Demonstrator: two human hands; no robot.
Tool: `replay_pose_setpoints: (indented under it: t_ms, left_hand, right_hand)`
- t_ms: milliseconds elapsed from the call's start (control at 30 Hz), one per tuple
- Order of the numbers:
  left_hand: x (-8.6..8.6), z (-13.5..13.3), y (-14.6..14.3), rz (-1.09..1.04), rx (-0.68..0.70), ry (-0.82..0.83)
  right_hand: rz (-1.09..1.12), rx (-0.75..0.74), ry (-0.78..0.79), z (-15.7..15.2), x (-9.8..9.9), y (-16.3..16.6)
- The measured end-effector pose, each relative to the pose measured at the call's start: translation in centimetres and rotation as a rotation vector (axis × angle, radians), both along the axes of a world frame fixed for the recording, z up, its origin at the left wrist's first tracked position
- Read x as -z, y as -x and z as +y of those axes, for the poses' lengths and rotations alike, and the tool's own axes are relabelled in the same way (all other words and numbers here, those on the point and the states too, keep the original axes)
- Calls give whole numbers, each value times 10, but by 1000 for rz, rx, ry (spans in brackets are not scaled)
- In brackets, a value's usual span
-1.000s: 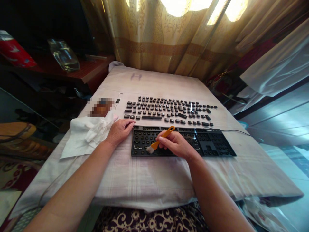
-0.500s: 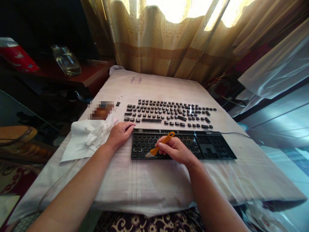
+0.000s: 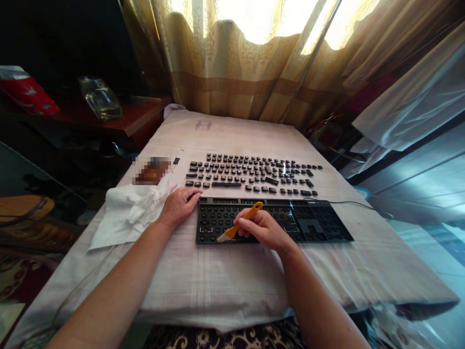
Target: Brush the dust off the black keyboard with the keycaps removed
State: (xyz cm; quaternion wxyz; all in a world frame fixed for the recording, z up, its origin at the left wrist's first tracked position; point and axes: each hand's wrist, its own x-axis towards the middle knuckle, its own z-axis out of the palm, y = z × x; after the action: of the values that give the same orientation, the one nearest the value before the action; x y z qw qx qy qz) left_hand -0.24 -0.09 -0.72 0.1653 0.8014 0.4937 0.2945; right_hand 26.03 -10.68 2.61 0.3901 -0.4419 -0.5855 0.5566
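Observation:
A black keyboard base (image 3: pixel 311 228), stripped of its keycaps, lies on the cloth in front of me. In my right hand (image 3: pixel 262 227) is a brush (image 3: pixel 250 213) with an orange handle and pale bristles, gripped between thumb and fingers. Its bristles meet the base's lower left part. At the upper left corner of the base rests my left hand (image 3: pixel 179 206), holding nothing, with fingers stretched forward; whether they touch the corner I cannot tell. Beyond the base, black keycaps (image 3: pixel 225 184) are laid out in rows, a long one among them.
White paper towel (image 3: pixel 112 213) lies crumpled left of my left hand, near a pixelated patch. A small tool with a wire loop (image 3: pixel 177 160) is behind it. A cable (image 3: pixel 358 202) runs rightward from the base. A glass jar (image 3: pixel 101 99) stands on the side cabinet (image 3: pixel 141 116).
The view has tilted slightly, so everything sits a little lower. The brush tip has shifted slightly left along the base's lower edge; my left hand stays by the corner.

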Motion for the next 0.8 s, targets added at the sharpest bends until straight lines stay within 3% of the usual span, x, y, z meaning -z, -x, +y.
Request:
replay_pose_setpoints:
  t_ms: [200, 500, 667, 800]
  left_hand:
    - [-1, -1, 0, 0, 3, 9]
    - [-1, 0, 0, 12, -5, 17]
    - [-2, -1, 0, 10, -6, 20]
    - [-2, -1, -1, 9, -11, 23]
  right_hand:
    - [91, 140, -7, 1, 3, -4]
    - [72, 22, 38, -1, 0, -2]
    - [98, 256, -74, 0, 3, -7]
    - [37, 310, -107, 2, 9, -6]
